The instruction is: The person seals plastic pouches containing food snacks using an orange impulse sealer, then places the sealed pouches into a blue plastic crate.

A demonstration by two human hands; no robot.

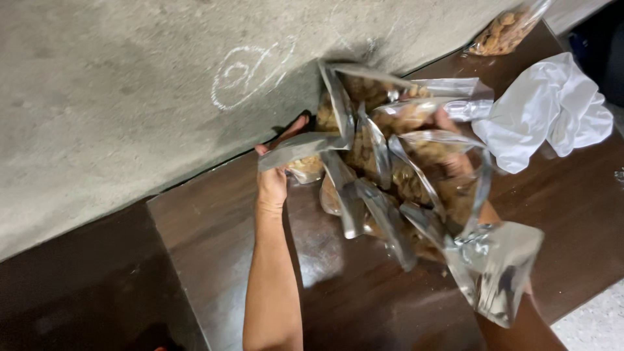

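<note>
The person's two hands held a loose bunch of clear, silver-edged plastic pouches filled with brown snack pieces [390, 175] above the dark brown wooden bench [214, 247], close to the rough grey concrete wall [117, 97] at the far side. The left hand [273, 182] was clamped on the silver top of one pouch at the left edge of the bunch. The right hand [455, 169] was mostly buried among the pouches; its fingers seemed closed round several, though the exact grip could not be told.

The bunch looked unsteady. The pouches fanned out at odd angles, and one nearer pouch hung low at the right, so a slack grip could likely have let some slide onto the bench or off its near edge. The slick film would have made that easier. A crumpled white plastic bag [552, 110] lay just to the right and might have snagged a pouch. Another filled pouch [504, 32] lay at the far right.
</note>
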